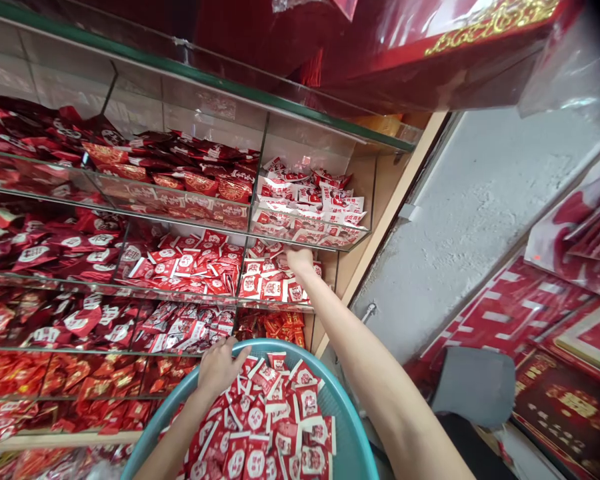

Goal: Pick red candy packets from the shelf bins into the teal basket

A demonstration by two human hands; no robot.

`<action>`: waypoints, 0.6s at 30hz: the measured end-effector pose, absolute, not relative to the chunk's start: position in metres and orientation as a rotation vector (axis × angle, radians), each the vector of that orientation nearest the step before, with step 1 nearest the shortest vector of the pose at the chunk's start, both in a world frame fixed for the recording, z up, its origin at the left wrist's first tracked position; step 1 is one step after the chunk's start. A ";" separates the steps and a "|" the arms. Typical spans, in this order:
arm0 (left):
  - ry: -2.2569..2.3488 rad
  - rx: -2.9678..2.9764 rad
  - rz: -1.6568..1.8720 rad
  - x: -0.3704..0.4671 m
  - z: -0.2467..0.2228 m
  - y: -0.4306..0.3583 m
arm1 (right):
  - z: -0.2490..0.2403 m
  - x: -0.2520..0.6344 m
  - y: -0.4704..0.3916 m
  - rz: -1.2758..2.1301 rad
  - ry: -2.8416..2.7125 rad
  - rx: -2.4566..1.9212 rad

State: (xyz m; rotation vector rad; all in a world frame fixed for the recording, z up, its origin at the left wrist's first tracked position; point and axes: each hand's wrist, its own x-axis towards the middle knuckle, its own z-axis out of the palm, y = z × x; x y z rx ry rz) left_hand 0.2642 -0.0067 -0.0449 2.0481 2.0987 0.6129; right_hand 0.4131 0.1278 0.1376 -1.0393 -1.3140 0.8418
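A round teal plastic basket (350, 407) full of small red-and-white candy packets (257, 417) sits in front of me. My left hand (223, 367) is closed over its far left rim, thumb towards the inside. My right hand (299, 260) reaches into a glass shelf compartment, among similar red-and-white packets (271, 288). Its fingers are partly hidden by the shelf above and the packets, so whether they hold one does not show.
Glass-fronted shelves (180, 293) on the left carry rows of red packets, with white-and-red sachets (310, 200) just above my right hand. A large red box (380, 60) overhangs at the top. On the right are a grey wall (445, 213), a grey chair back (475, 387) and red boxes (565, 407).
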 end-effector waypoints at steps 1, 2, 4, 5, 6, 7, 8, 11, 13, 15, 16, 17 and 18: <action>2.098 2.047 0.609 0.264 -0.045 -0.007 | 0.138 0.413 0.123 0.846 -1.291 -1.065; 2.098 2.045 0.605 0.265 -0.044 -0.007 | 0.139 0.414 0.117 0.867 -1.259 -1.072; 2.094 2.041 0.600 0.265 -0.043 -0.007 | 0.139 0.418 0.099 0.908 -1.212 -1.053; 2.092 2.039 0.598 0.265 -0.042 -0.007 | 0.138 0.421 0.088 0.924 -1.199 -1.025; 2.091 2.037 0.597 0.265 -0.042 -0.007 | 0.136 0.426 0.075 0.934 -1.193 -0.989; 2.091 2.036 0.595 0.265 -0.041 -0.007 | 0.133 0.431 0.061 0.934 -1.195 -0.948; 2.090 2.037 0.592 0.265 -0.041 -0.007 | 0.128 0.438 0.045 0.922 -1.208 -0.906; 2.095 2.047 0.578 0.265 -0.042 -0.006 | 0.108 0.463 0.000 0.828 -1.315 -0.895; 2.100 2.051 0.564 0.265 -0.042 -0.006 | 0.088 0.480 -0.026 0.796 -1.415 -0.975; 2.107 2.052 0.553 0.265 -0.042 -0.006 | 0.066 0.495 -0.044 0.779 -1.488 -1.069; 2.109 2.054 0.552 0.266 -0.042 -0.006 | 0.054 0.501 -0.051 0.776 -1.512 -1.110; 2.111 2.056 0.550 0.266 -0.041 -0.007 | 0.044 0.507 -0.056 0.769 -1.529 -1.147; 2.113 2.056 0.551 0.266 -0.041 -0.007 | 0.034 0.511 -0.060 0.754 -1.550 -1.181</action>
